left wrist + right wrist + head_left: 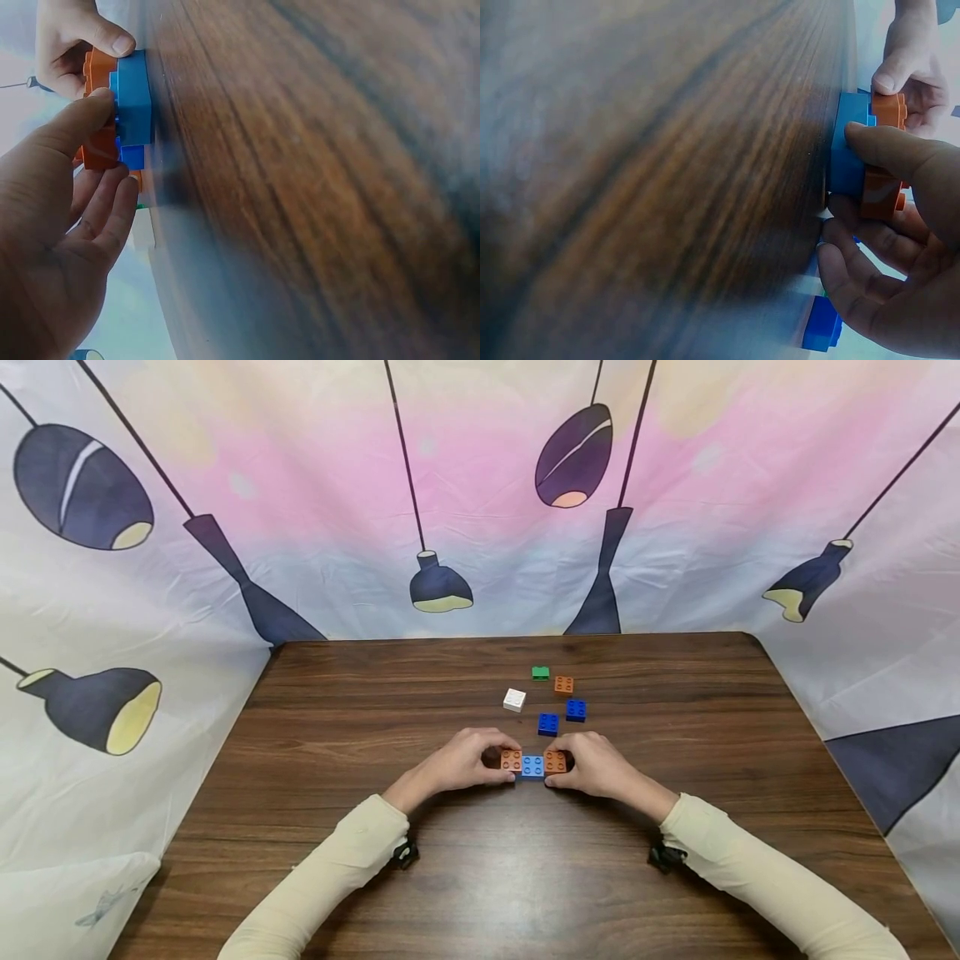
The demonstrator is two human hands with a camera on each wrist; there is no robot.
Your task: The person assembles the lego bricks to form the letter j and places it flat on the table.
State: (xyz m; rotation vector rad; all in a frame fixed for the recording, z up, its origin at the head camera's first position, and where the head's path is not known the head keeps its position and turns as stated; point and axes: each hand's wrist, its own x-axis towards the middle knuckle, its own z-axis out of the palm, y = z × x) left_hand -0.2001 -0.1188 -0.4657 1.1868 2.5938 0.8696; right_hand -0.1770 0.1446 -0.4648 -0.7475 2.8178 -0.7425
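Observation:
At the middle of the table, a light blue brick (532,767) lies with one orange brick (511,761) over its left end and another orange brick (555,762) over its right end. Both wrist views show the orange bricks a layer higher and jutting past the blue one's ends. My left hand (468,760) pinches the left orange brick between thumb and fingers. With thumb in front and fingers behind, my right hand (596,766) grips the right orange brick; its thumb tip also touches the blue brick (847,161). The undersides of the orange bricks are hidden.
Behind the hands lie two dark blue bricks (548,724), a white brick (514,700), a third orange brick (564,685) and a green brick (540,673). The brown wooden table (337,693) meets a printed cloth (480,510) at its back and sides.

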